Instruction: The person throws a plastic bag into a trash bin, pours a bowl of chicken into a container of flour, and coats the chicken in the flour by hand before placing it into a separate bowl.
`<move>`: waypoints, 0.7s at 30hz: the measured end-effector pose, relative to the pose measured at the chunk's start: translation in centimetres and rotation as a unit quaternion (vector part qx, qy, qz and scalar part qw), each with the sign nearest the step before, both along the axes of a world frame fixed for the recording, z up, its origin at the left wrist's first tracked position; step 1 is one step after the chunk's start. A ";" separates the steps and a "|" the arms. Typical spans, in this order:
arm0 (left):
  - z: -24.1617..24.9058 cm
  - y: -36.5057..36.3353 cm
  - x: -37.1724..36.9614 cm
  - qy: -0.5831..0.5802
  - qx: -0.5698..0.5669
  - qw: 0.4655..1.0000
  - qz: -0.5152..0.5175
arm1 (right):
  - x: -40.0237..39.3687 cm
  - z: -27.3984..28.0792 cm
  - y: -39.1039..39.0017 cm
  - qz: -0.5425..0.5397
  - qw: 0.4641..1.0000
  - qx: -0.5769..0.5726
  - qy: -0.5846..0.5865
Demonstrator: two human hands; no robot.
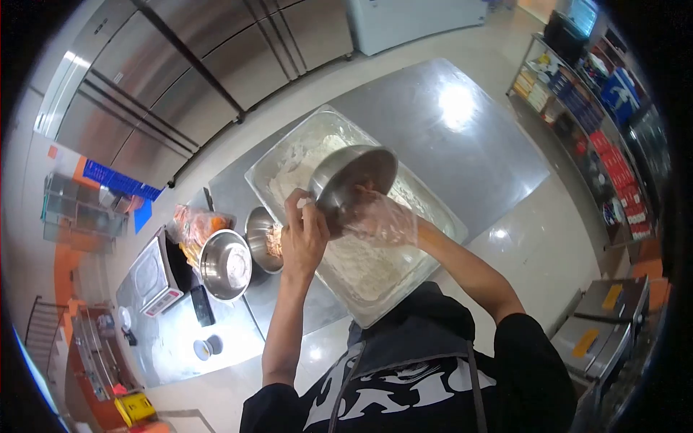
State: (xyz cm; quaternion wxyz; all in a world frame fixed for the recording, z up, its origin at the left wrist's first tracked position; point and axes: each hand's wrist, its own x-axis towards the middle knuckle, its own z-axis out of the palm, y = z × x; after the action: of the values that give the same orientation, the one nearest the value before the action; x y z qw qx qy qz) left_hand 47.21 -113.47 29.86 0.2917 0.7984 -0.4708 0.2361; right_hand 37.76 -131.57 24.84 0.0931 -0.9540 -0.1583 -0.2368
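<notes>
My left hand (pixel 304 231) is closed on the side of a steel mixing bowl (pixel 333 177), which is tilted over a large rectangular tub (pixel 346 304). Pale flour (pixel 361 270) covers the tub's bottom and dusts its walls. A clear plastic glove covers my right hand (pixel 382 219), which reaches into the bowl's mouth; its fingers are blurred and partly hidden there. Something reddish-brown (pixel 367 185) shows inside the bowl near those fingers. Just left of my left hand, a second steel bowl (pixel 258 249) holds shredded brownish food (pixel 273 241).
Left of the tub are a steel bowl with white powder (pixel 236 265), a bag of orange food (pixel 198 227), a digital scale (pixel 151 278) and a dark phone (pixel 203 306). The steel table (pixel 498 137) extends behind the tub. Loaded shelves (pixel 592 123) stand at right.
</notes>
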 end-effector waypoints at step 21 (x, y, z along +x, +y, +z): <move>-1.1 -0.9 -2.2 -0.079 0.039 0.995 0.043 | 1.1 -6.3 -2.5 -0.016 0.982 -0.160 -0.094</move>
State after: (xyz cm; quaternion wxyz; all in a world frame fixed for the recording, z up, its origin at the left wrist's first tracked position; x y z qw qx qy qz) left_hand 45.02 -114.40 28.80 0.2116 0.8074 -0.4667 0.2924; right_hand 38.85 -134.08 18.56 -0.0803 -0.9323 -0.1872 -0.2987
